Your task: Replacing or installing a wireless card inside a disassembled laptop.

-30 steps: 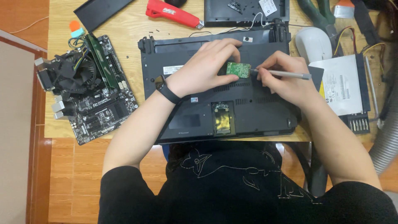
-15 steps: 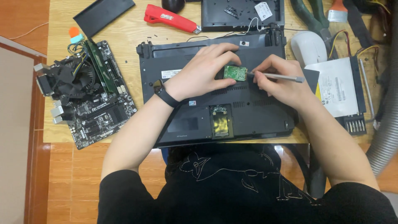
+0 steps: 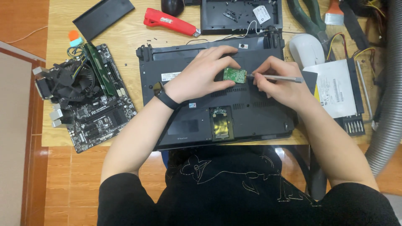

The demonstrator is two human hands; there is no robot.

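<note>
Wooden worktop [image 3: 125, 35] fills most of the head view, with orange floor tiles showing beyond its near edge. Largest on it is the black laptop base [image 3: 217, 100], lying bottom-up in the middle, a small hatch open near its front edge. Left of the laptop base sits a bare motherboard [image 3: 86, 98] with its fan and memory sticks. Right of it lies a flat optical drive [image 3: 335, 88], and a grey ribbed hose [image 3: 389, 96] runs down beyond that. Behind the laptop base are a black plastic tray [image 3: 240, 14], a red utility knife [image 3: 169, 21] and a black cover panel [image 3: 102, 16].

On the laptop base, toward its rear, rests the small green circuit card [image 3: 234, 75]. The left hand [image 3: 201, 75] pinches it by its edges, grip closed on the card. The right hand [image 3: 280, 83] is closed around a slim metal screwdriver [image 3: 276, 78], its tip at the card's right edge.

The card looks light, stiff and fragile; holding it by the edges, off the components, seems wisest. Thin wires behind the laptop base and both hands crowd the spot.
</note>
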